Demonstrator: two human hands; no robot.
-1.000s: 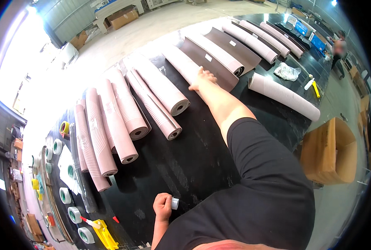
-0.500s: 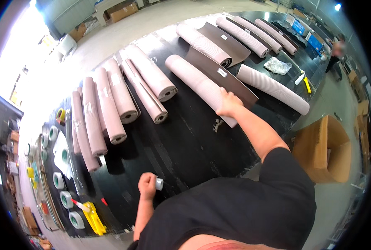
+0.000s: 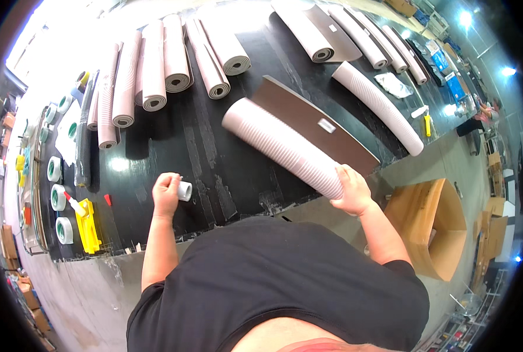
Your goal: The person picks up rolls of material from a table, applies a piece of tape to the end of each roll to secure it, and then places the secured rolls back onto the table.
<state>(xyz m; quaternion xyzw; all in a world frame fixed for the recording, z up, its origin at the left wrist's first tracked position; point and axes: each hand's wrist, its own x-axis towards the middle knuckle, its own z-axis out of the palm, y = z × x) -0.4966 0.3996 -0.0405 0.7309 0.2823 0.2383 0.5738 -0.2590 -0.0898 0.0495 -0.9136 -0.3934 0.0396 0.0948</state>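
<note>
My right hand (image 3: pixel 354 190) is closed around the near end of a ribbed pinkish rolled mat (image 3: pixel 285 146). Part of this mat lies unrolled behind the roll, showing a dark brown face (image 3: pixel 317 111) with a white label (image 3: pixel 326 125). In my left hand (image 3: pixel 166 193), closed over the near part of the table, is a small whitish roll of tape (image 3: pixel 184 191); my fingers cover part of it. Another ribbed pinkish roll (image 3: pixel 381 108) lies to the right of the mat, apart from it.
Several rolled mats (image 3: pixel 153 70) lie along the far side of the black table (image 3: pixel 156 217). At its left are tape rolls (image 3: pixel 64 230), a yellow tool (image 3: pixel 87 226) and a red-tipped white bottle (image 3: pixel 73 202). An open cardboard box (image 3: pixel 417 217) stands right of the table's edge.
My right hand has drawn the partly unrolled mat nearer to me, toward the table's front edge. The left hand, still around the tape roll, has moved forward. The view has shifted too.
</note>
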